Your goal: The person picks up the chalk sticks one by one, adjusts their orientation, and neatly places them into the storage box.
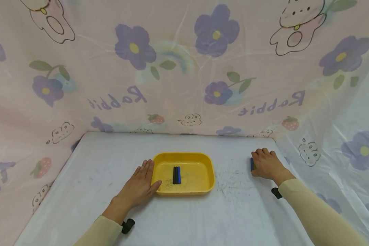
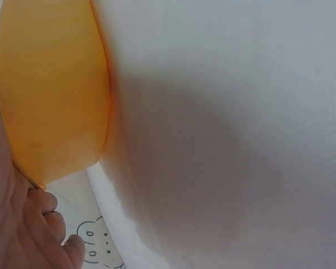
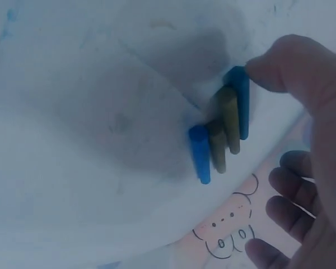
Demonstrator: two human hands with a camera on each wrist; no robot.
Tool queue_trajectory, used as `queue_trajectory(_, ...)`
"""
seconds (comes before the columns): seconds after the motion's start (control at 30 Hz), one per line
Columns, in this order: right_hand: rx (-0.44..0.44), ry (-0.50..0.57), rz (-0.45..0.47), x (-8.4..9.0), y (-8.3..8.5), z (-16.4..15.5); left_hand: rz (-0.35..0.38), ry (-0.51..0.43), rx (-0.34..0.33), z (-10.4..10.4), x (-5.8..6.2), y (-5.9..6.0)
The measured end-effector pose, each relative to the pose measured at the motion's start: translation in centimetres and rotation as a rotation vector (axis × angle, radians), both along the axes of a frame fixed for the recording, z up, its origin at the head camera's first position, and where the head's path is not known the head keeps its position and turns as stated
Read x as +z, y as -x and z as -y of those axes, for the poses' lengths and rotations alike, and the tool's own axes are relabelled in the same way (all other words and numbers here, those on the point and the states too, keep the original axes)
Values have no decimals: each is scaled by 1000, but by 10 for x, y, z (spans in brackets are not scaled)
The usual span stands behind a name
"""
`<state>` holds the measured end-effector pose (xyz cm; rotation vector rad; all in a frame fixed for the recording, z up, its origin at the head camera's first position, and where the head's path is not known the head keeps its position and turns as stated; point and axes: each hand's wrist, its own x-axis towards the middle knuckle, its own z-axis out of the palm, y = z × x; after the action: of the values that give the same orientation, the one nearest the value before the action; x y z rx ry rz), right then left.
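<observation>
A shallow yellow tray (image 1: 198, 172) stands on the white table, with dark crayon-like sticks (image 1: 174, 175) and a blue crayon-like stick (image 1: 179, 175) side by side in it. My left hand (image 1: 138, 184) rests along the tray's left side, fingers straight, thumb over the near left corner. To the right of the tray, my right hand (image 1: 267, 165) is over a row of crayons. In the right wrist view the row holds a bright blue crayon (image 3: 200, 154), two olive crayons (image 3: 231, 120) and a teal crayon (image 3: 243, 103). My right thumb is right at the teal one's end; the other fingers are spread, clear of the row.
Smudges mark the white tabletop (image 1: 233, 191) between tray and right hand. A printed cloth (image 1: 178, 78) with flowers and rabbits hangs behind the table and at both sides. Black wrist straps (image 1: 127, 226) show at both sleeves.
</observation>
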<state>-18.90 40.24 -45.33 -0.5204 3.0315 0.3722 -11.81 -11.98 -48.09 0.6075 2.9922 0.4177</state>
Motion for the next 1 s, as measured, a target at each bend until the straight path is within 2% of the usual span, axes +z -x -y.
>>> queue_trajectory(0.23, -22, 1, 49, -5, 4, -4, 0, -6, -1, 1, 0, -1)
queue_trajectory(0.47, -30, -19, 61, -10, 9, -5, 3, -1, 4, 1, -3, 1)
queue_trajectory(1.0, -52, -33, 101, -13, 16, -4, 31, -7, 18, 0, -2, 1)
